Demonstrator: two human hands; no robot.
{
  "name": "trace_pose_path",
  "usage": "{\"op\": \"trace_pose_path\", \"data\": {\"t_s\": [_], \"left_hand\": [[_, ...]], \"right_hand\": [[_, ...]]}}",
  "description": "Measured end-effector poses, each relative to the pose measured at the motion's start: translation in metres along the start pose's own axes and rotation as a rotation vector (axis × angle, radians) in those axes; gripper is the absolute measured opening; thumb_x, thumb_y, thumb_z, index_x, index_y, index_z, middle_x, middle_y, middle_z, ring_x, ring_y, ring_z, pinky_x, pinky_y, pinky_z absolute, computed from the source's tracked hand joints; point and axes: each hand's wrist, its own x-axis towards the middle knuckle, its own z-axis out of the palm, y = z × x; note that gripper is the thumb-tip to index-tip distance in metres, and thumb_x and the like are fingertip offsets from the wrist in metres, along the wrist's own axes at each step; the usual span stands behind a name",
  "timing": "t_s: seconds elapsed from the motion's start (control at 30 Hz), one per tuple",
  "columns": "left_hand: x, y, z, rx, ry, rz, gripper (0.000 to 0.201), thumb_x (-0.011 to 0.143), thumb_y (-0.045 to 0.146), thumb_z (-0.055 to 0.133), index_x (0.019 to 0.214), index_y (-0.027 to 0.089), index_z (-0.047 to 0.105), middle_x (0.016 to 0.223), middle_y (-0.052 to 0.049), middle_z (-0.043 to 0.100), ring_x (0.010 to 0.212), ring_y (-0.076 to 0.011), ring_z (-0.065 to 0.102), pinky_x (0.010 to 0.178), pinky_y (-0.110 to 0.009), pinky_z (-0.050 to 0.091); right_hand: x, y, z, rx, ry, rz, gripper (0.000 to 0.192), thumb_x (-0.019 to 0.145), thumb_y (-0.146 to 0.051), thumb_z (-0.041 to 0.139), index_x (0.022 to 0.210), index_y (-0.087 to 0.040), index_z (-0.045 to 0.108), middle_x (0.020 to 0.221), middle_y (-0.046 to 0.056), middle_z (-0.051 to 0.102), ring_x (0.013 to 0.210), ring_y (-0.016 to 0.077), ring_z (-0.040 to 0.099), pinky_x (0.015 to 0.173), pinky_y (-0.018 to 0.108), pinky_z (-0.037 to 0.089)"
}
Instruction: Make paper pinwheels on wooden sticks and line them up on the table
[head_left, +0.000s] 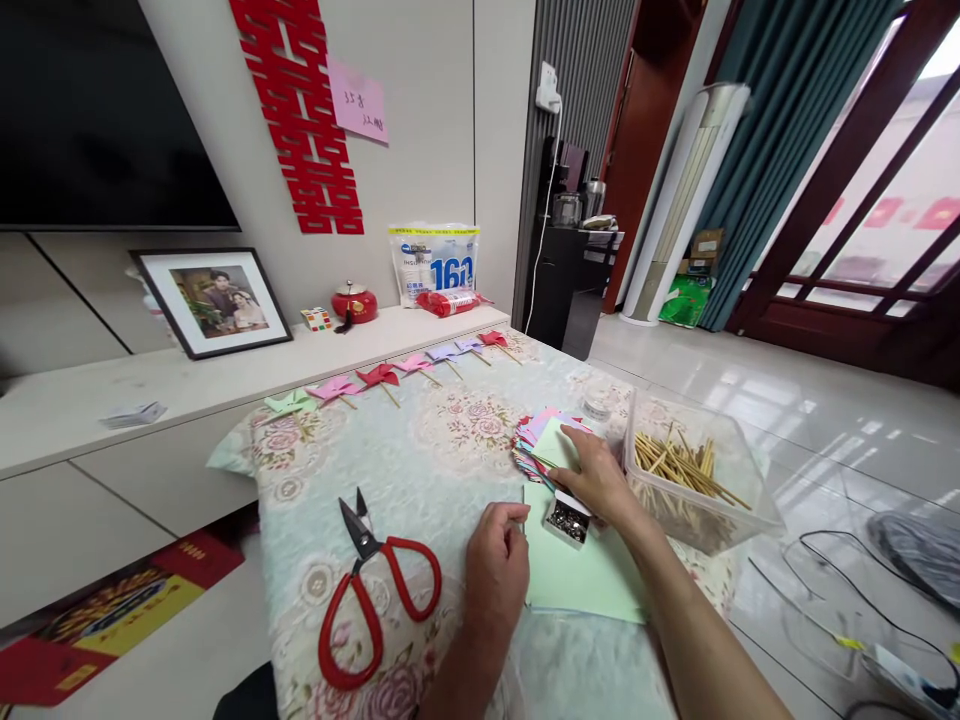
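My right hand (598,478) reaches over a stack of coloured paper squares (529,437). Its thumb and fingertips grip the edges of the pale green paper square (551,445) on top. My left hand (499,565) rests on the cloth with its fingers curled in, beside the left edge of larger green sheets (581,580); nothing shows in it. On those sheets sits a small open box of shiny metal pins (568,522), just below my right hand. Red-handled scissors (367,570) lie spread at the left. Several finished paper pinwheels (378,376) on sticks line the table's far edge.
A clear plastic bin (705,520) of thin wooden sticks (679,462) stands right of my right hand. A roll of tape (596,409) lies behind it. Beyond the flowered tablecloth (420,470), a white cabinet (217,375) carries a framed photo (214,300) and a red jar (354,302).
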Motion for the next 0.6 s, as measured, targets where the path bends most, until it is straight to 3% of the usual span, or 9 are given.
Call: {"op": "trace_pose_path", "data": {"t_s": [0.6], "left_hand": [[-0.0014, -0.0009, 0.0011, 0.023, -0.022, 0.007, 0.029, 0.077, 0.008, 0.042, 0.089, 0.018, 0.066, 0.090, -0.009, 0.072, 0.088, -0.0234, 0.066, 0.075, -0.033, 0.050]], "right_hand": [[-0.0004, 0.0026, -0.0028, 0.041, -0.019, -0.002, 0.056, 0.087, -0.034, 0.059, 0.136, -0.008, 0.055, 0.134, 0.020, 0.061, 0.128, 0.0352, 0.052, 0.103, 0.047, 0.042]]}}
